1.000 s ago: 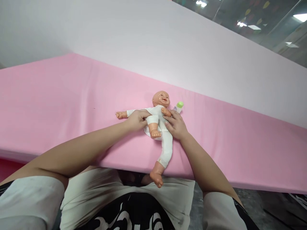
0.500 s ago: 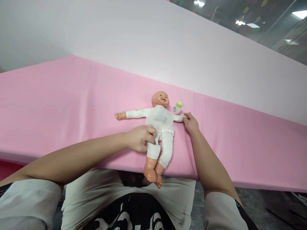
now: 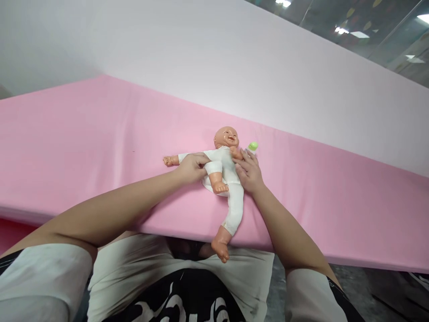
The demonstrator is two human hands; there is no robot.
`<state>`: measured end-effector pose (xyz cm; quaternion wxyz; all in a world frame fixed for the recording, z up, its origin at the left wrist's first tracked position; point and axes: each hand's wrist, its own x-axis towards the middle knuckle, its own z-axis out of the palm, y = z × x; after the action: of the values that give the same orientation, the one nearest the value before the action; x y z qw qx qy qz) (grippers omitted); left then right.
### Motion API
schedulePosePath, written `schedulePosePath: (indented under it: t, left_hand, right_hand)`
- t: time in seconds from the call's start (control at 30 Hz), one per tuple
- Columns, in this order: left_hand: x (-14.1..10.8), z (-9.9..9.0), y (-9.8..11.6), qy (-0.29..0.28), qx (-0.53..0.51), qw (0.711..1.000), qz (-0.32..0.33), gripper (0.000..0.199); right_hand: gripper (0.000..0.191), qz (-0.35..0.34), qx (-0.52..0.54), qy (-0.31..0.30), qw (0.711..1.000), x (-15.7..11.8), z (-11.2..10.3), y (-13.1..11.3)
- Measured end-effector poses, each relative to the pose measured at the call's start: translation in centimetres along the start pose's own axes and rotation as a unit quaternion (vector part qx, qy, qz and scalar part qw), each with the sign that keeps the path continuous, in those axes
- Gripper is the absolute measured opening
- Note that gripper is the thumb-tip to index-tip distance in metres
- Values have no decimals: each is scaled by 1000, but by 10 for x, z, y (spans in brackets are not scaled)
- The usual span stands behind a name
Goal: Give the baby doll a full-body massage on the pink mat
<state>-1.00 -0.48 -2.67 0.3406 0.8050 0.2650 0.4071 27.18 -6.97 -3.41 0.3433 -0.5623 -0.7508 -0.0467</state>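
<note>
On a pink-covered table, one white-clad plastic doll, foot overhanging the near edge, is held: bent leg by curled left hand, arm by loosely closed right hand.

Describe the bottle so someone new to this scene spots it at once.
On the pink surface lies a doll in white. Just right of its head in the view, beyond the right hand, is the bottle, partly hidden. Its light-green top sets it apart from the bald, white-clad doll.
</note>
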Motion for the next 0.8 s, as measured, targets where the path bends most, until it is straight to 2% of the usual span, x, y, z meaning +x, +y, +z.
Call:
schedulePosePath:
  t: [0.13,0.27,0.37,0.47,0.57,0.67,0.73,0.8]
  left_hand:
    - [5,2,-11,-29,-19,999,-35,16]
    - [6,4,-10,-28,-13,999,-27,16]
    - [6,2,-5,-16,-21,1000,3,14]
    - [3,-3,9,-38,-28,998,48,13]
    - [-7,-8,28,-102,-54,990,83,16]
    - [-17,-6,45,-181,-81,972,124,14]
    - [-22,-1,51,-220,-64,961,152,8]
    - [-25,4,53,-239,-40,956,169,5]
  right_hand:
    - [41,-11,-10,-79,997,3,2,-9]
    - [42,-7,-8,-100,995,5,0,-8]
    - [44,-19,-5,-79,997,4,3,-4]
    - [42,-14,4,-7,1000,2,2,3]
    - [39,44,32,84,995,1,-7,15]
    - [41,130,79,148,977,-2,-17,39]
    - [47,209,102,166,958,-7,-21,61]
    - [49,274,113,144,944,-13,-21,84]
